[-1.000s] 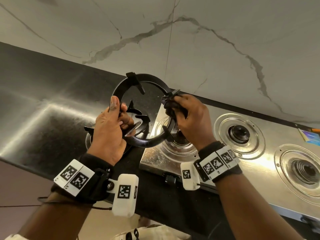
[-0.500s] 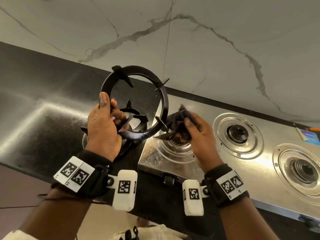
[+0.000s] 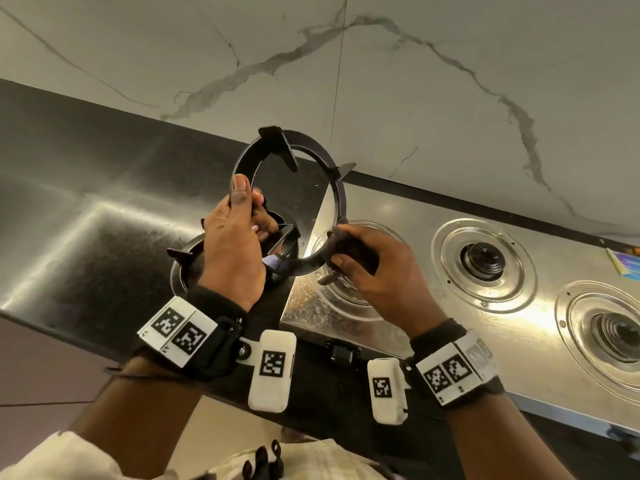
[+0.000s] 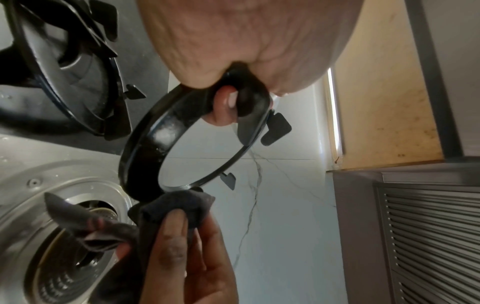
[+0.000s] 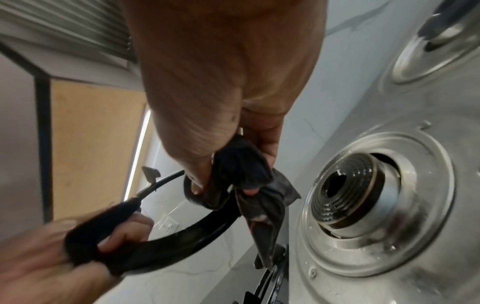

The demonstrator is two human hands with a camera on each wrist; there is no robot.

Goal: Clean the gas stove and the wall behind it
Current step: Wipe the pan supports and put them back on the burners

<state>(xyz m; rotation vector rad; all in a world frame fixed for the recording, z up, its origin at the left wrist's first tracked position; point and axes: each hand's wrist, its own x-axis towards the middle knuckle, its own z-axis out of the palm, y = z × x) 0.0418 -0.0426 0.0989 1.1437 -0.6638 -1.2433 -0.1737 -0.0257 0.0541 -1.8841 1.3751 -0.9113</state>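
Left hand [image 3: 232, 251] grips a black round metal pan-support ring [image 3: 341, 199] over the steel stove [image 3: 398, 209]; right hand [image 3: 384, 271], fingers curled, pinches a dark crumpled cloth [image 4: 179, 207] against its rim.

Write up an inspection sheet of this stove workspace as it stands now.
Surface: black countertop, glossy.
Job's things: steel stove, three bare burners; pan-support ring held up; dark cloth wrapped on its lower rim; marble wall behind.
Clutter: more pan supports lying on the counter; colourful item at the stove's far end.
Grippers: left hand grips the ring; right hand pinches the cloth.
Cables: thin cord below the left forearm.
Surroundings: louvred hood overhead.
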